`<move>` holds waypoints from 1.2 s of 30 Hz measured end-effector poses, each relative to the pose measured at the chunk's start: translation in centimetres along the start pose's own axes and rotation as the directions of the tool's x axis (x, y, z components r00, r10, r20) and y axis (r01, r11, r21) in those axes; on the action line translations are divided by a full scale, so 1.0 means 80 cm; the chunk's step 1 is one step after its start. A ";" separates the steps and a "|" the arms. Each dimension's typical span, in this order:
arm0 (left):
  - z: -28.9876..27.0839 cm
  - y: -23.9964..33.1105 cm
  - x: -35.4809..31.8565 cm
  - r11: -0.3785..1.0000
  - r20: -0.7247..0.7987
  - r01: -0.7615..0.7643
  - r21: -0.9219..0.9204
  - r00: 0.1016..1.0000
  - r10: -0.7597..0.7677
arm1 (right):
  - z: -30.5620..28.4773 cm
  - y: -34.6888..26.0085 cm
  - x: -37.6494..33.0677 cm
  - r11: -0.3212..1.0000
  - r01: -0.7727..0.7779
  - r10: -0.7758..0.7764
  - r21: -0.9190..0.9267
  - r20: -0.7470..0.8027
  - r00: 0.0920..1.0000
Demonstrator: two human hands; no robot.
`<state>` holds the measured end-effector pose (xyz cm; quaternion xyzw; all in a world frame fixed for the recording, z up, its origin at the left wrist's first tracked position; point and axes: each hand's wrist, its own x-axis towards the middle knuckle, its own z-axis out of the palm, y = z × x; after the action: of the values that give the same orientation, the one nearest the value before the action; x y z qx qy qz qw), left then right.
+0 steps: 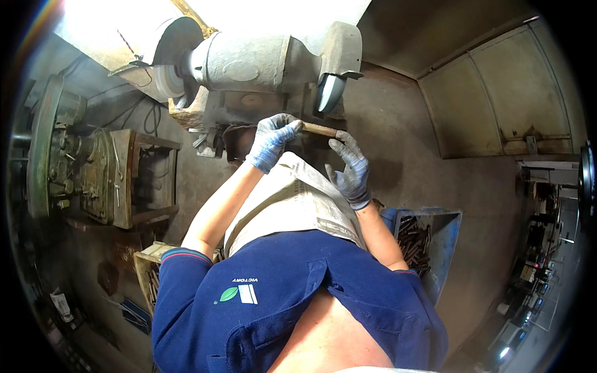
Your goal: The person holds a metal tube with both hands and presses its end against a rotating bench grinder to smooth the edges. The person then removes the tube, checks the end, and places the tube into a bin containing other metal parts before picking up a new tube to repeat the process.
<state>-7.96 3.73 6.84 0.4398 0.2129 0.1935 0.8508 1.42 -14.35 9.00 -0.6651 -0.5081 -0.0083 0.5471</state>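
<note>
Head view: just nearer the wearer than the grinder [245,62], apart from its wheels, a brown rod [320,129] is pinched in the left hand [272,142]; the right hand [349,166] is spread, fingertips by the rod's end. How much is finished cannot be told. Right of the grinder, nearer the wearer, a blue bin [444,244] holds rod-like pieces [415,247]; a guard [343,50] hoods the grinder's right wheel [331,94].

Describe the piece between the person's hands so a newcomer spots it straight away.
Find the big grey grinding machine at the top; just below it are the gloved left hand and right hand. Between them runs a short, slim, brownish bar. Unlike the dark rods heaped in the blue bin, it is held up alone.
</note>
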 end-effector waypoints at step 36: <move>-0.022 -0.068 0.082 0.989 -0.252 0.145 0.027 0.958 -0.134 | 0.057 0.130 -0.002 0.832 -0.456 0.504 0.317 -0.087 0.859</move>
<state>-2.64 5.41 0.12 0.4150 0.3531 0.1820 0.8185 5.94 -9.89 -0.40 -0.6823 -0.2724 0.1476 0.6622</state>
